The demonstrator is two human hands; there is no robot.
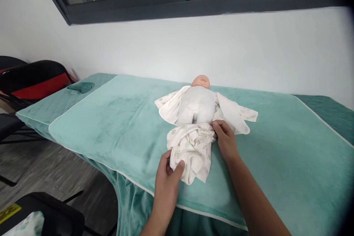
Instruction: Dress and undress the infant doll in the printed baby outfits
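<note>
A baby doll [195, 104] with a grey-white cloth body lies on its back, its head toward the wall. An opened white jacket [170, 106] spreads out beneath it, both sleeves to the sides. Bunched white patterned baby pants [190, 149] cover the doll's lower end. My right hand [225, 138] pinches the pants at their upper right edge, close to the doll's leg. Lower down, my left hand [169, 179] grips their left side between thumb and fingers. The doll's feet are hidden by the fabric.
A green plush cover [118, 118] lies over the bed and hangs down in front. Black and red chairs [38, 81] stand at the left. Another black chair [52, 210] at the lower left bears a patterned cloth [26, 225]. Behind is a white wall with a window.
</note>
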